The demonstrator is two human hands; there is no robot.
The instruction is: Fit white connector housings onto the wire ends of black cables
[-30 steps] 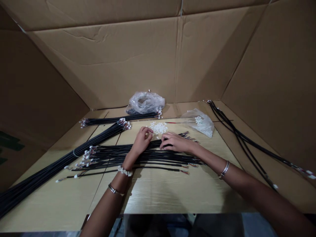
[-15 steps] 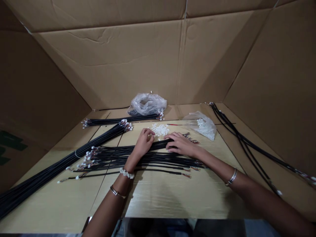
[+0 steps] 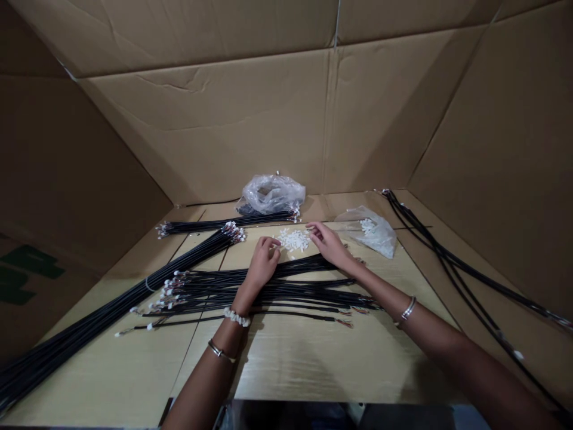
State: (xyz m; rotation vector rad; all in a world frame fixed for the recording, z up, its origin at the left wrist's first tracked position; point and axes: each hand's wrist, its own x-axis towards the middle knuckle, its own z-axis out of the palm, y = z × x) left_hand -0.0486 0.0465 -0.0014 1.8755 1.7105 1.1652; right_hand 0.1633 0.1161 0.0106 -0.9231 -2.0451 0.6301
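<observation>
Near the middle of the table, my left hand (image 3: 264,261) is closed in a pinch just left of a loose pile of small white connector housings (image 3: 294,240). Whatever its fingertips hold is too small to make out. At the pile's right edge is my right hand (image 3: 329,243), its thumb and forefinger curved and apart; I make out nothing between them. The red tool seen there earlier is now hidden. Black cables (image 3: 286,291) with white connectors at their left ends and bare coloured wires at their right lie beneath my wrists.
A tied cable bundle (image 3: 179,263) runs along the left, and another bundle (image 3: 224,223) lies farther back. Behind stands a clear plastic bag (image 3: 274,194). A bag of white connectors (image 3: 378,236) and long cables (image 3: 441,257) are at right. Cardboard walls (image 3: 224,131) surround the table.
My right hand has left the black cables and moved forward to the right edge of the white pile, covering where the red tool lay. My left hand keeps its pinch. The view has shifted slightly.
</observation>
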